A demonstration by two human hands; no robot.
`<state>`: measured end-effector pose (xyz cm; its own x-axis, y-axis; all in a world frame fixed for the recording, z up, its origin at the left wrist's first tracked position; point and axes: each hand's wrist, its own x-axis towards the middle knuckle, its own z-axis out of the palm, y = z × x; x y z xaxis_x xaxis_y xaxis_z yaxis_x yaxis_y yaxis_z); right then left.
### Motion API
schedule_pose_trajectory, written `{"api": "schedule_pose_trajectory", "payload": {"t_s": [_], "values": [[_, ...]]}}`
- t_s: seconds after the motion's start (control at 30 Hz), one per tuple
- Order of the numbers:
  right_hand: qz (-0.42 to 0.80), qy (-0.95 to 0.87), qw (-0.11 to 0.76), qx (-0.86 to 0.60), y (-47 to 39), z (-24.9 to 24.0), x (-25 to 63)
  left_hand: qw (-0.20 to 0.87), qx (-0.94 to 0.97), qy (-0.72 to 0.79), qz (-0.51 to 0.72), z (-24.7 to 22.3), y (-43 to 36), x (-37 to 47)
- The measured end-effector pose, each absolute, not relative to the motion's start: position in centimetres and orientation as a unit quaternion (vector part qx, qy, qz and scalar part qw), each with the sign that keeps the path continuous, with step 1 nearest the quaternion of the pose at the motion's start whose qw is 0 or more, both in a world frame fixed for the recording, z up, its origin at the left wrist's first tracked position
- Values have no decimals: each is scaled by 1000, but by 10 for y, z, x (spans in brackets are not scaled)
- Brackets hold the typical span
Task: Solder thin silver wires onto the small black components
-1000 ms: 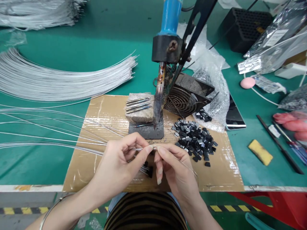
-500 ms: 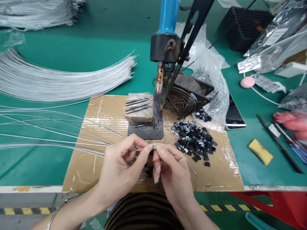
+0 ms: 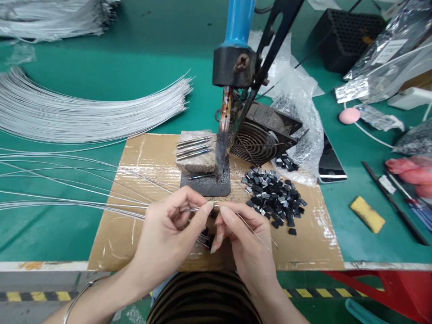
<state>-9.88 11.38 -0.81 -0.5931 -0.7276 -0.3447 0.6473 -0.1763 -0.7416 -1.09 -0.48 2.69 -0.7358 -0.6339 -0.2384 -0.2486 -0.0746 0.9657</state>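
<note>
The left hand has its thumb and index finger closed on a silvery wire, which lies along the inside of the fingers and runs to their tips; the right hand has its fingers pinched together at the same spot, the two sets of tips almost meeting; what sits right between them is too small to tell, and the right hand's other fingers curl loosely below. Fine strands slant out past the right hand's index finger; dark-ended pieces lie partly hidden under the hands, on the cardboard.

Just beyond the fingers, the tip of a blue-handled soldering iron points down over a dark plate; beside it, metal rods rest on a pale block; a heap of small black connectors lies right of the plate, near a grimy fan. On the tabletop, a silvery bag bears a white label, its print too small to read.
</note>
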Motion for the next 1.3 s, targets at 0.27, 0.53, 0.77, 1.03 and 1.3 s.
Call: {"api": "schedule_pose_trajectory", "payload": {"t_s": [0.27, 0.53, 0.77, 1.03, 1.3], "values": [[-756, 480, 442, -58, 115, -8, -99, 156, 335, -676, -638, 25, -3, -6], [-763, 467, 444, -56, 116, -8, -99, 150, 330, -689, -628, 22, -1, -3], [-767, 454, 451, -47, 116, -6, -101, 145, 329, -703, -614, 25, -3, -6], [-750, 426, 506, -30, 116, -3, -111, 141, 325, -722, -595, 26, -4, -3], [-755, 424, 500, -23, 115, -6, -109, 161, 326, -706, -608, 26, -2, -8]]}}
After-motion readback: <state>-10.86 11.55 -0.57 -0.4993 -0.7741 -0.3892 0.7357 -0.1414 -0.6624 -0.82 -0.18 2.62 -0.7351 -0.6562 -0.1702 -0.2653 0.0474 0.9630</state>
